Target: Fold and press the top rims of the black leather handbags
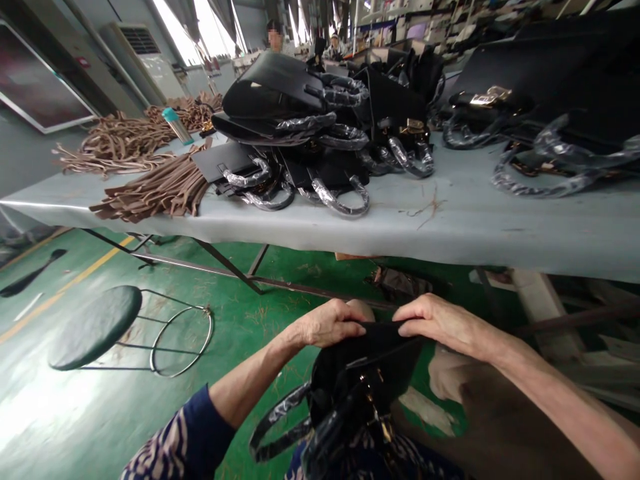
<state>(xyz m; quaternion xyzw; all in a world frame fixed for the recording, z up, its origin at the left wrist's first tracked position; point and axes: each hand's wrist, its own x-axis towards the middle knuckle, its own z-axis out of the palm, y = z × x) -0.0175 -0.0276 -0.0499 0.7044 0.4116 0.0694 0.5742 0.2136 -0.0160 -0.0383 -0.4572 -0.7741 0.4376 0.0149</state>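
Observation:
A black handbag [360, 380] rests at my lap, with its plastic-wrapped handles [283, 420] hanging toward the lower left. Gold-coloured hardware [375, 407] shows on its side. My left hand [335, 323] pinches the top edge of the bag between thumb and fingers. Along the same edge, a short way to the right, my right hand [425, 317] grips it in a like manner. The inside of the bag and the tips of some fingers are hidden.
A long covered table [400, 227] stands ahead, bearing piled black handbags [275, 93], bundles of brown strips [155, 193] and a teal-lidded bottle [177, 125]. On the green floor at left a round stool [97, 327] lies tipped over. People are visible far back.

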